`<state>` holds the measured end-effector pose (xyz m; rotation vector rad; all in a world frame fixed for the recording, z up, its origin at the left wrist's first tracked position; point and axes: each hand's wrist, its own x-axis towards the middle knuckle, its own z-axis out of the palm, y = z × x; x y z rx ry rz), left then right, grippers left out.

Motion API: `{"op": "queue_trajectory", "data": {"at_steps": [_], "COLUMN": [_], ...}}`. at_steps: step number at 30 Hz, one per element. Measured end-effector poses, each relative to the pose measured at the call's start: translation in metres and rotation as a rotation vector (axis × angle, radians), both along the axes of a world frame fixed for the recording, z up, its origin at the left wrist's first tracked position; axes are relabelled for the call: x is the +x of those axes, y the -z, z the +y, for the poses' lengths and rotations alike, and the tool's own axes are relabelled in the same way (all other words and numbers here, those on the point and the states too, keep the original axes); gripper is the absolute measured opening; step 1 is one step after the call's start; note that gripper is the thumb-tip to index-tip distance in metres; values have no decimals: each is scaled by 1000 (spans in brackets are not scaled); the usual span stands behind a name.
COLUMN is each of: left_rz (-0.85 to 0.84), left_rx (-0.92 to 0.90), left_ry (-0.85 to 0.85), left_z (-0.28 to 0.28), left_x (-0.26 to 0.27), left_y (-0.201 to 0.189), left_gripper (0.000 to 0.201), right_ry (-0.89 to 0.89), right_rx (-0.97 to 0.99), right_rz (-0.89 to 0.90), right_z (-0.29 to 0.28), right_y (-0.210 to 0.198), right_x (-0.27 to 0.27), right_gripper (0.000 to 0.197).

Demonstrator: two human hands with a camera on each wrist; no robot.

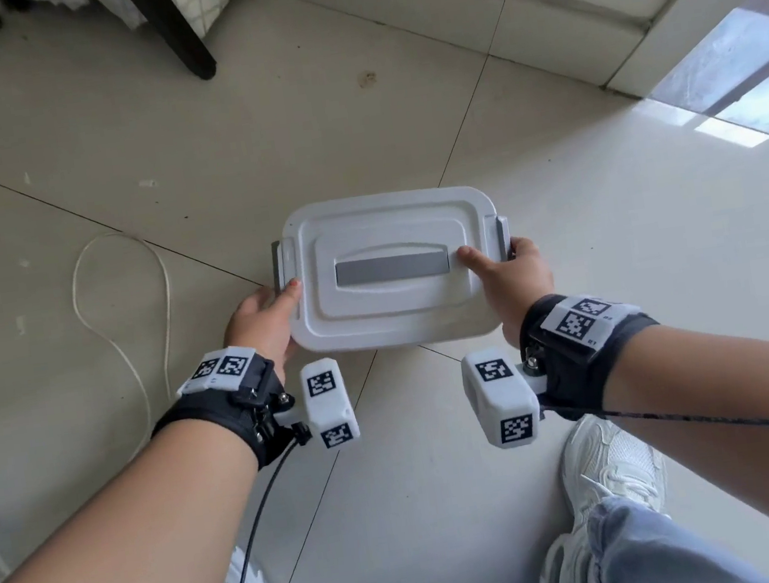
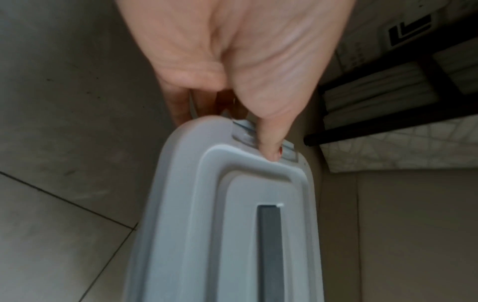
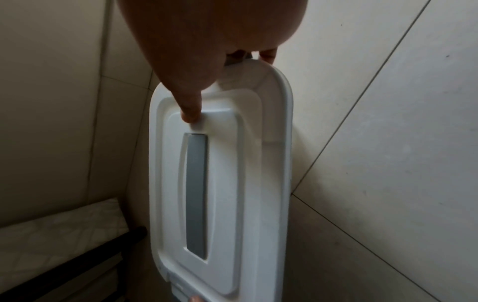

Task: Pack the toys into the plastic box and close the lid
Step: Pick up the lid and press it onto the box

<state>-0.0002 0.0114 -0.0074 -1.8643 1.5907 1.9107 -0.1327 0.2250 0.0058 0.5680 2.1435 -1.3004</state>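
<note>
Lid (image 1: pixel 400 311) sits on the plastic box (image 1: pixel 503 230) on the floor (image 1: pixel 610 237), my left hand (image 1: pixel 260 325) and right hand (image 1: pixel 515 281) clamped on its ends, thumbs on top: press evenly so both latches catch.

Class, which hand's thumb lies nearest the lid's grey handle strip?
The right hand: its thumb tip ends just beside the grey handle strip, while the left hand has its thumb out at the end edge of the lid.

The closed lid (image 1: pixel 392 270) hides the toys.
</note>
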Motion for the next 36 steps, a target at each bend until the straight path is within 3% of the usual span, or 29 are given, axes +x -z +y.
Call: {"op": "queue_trajectory", "data": {"at_steps": [2, 9, 21, 24, 27, 36], "left_rz": [-40, -146, -138, -189, -211, -137], "left_rx": [-85, -387, -442, -377, -180, -45], "left_ry": [130, 323, 271, 305, 214, 44], "left_z": [9, 26, 32, 34, 41, 51], "left_x": [3, 8, 7, 6, 11, 9], "left_y": [0, -9, -14, -11, -6, -6], "left_gripper": [40, 30, 28, 33, 69, 48], "right_ry": [-8, -146, -341, -361, -359, -435], "right_rx": [12, 69, 284, 306, 316, 343], "right_rz": [26, 30, 49, 49, 41, 114], "right_z": [1, 9, 7, 6, 5, 0], "right_y": [3, 7, 4, 3, 3, -1], "right_x": [-4, 0, -8, -8, -8, -6], "right_gripper": [45, 38, 41, 39, 39, 23]}}
